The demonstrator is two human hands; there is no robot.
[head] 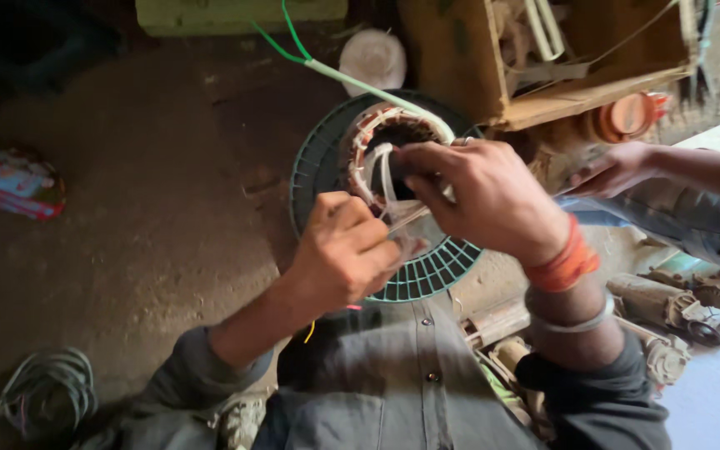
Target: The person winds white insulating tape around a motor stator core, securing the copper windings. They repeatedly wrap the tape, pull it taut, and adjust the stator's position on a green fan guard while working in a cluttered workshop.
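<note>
Grey sleeves, orange thread, steel bangle

Motor stator on round fan grille, both hands just before it. Wooden crate behind-right; wire coil near-left; motor parts right.

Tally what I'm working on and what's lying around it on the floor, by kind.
Wound motor stator: 1
Green fan guard: 1
Wooden crate: 1
Coil of dark wire: 1
Red packet: 1
Total: 5
</note>
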